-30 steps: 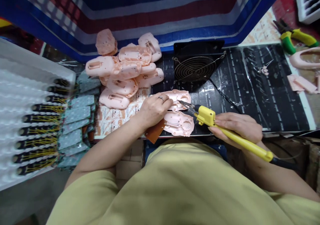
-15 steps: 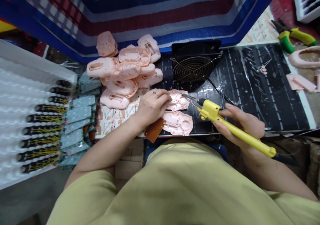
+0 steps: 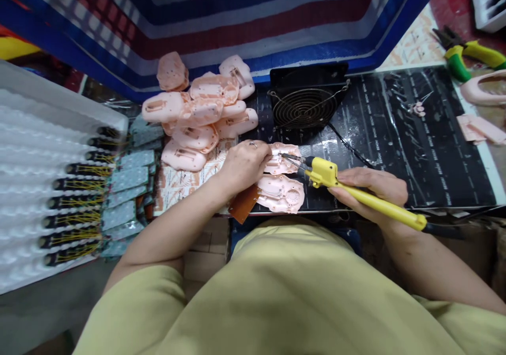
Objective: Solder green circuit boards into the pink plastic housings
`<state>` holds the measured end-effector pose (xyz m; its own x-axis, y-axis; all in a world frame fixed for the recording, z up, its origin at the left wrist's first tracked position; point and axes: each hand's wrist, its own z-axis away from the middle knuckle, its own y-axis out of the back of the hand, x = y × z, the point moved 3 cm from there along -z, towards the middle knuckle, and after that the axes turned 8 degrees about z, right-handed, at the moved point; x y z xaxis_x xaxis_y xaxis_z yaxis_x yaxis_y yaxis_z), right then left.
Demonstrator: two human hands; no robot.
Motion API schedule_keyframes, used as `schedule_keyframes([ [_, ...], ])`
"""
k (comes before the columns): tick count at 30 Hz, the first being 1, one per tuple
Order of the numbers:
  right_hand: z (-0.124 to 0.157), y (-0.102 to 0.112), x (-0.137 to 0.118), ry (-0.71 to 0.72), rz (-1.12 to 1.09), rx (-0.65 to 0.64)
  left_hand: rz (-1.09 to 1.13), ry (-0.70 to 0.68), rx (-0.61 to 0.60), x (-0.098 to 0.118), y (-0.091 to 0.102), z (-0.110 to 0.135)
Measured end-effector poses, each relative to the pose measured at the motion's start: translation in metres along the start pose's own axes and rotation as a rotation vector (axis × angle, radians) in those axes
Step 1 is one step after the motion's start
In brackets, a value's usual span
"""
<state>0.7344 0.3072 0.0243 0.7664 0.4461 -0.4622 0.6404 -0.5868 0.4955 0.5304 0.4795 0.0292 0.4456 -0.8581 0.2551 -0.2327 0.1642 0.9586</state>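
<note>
Yellow soldering iron (image 3: 363, 197) in closed right grip (image 3: 371, 189), tip on pink shell (image 3: 282, 161) pinched by left grip (image 3: 245, 165).

Bright even overhead light, soft shadows, glare on black mat (image 3: 415, 149), wide-angle bending and blur at edges

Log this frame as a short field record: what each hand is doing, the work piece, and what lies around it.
left hand: pressing on the upper pink shell at the bench edge
right hand: gripping the yellow soldering iron, tip at that shell
second shell: lies open just below, nearer the person
behind: pile of pink shells; small black fan
left side: circuit boards beside a white tray
far right: green-yellow pliers
</note>
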Motion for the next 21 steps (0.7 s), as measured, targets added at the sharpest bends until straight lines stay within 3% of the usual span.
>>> schedule_keyframes([
  [9,-0.012,0.004,-0.002,0.039,-0.021,-0.071,-0.136,-0.205,0.105,0.009,0.003,0.000],
  [14,-0.010,0.014,0.001,-0.020,-0.014,0.012,-0.157,-0.184,0.076,0.008,0.000,0.000],
  [21,-0.006,0.007,-0.001,0.013,-0.019,-0.021,-0.185,-0.229,0.136,0.009,0.001,0.001],
])
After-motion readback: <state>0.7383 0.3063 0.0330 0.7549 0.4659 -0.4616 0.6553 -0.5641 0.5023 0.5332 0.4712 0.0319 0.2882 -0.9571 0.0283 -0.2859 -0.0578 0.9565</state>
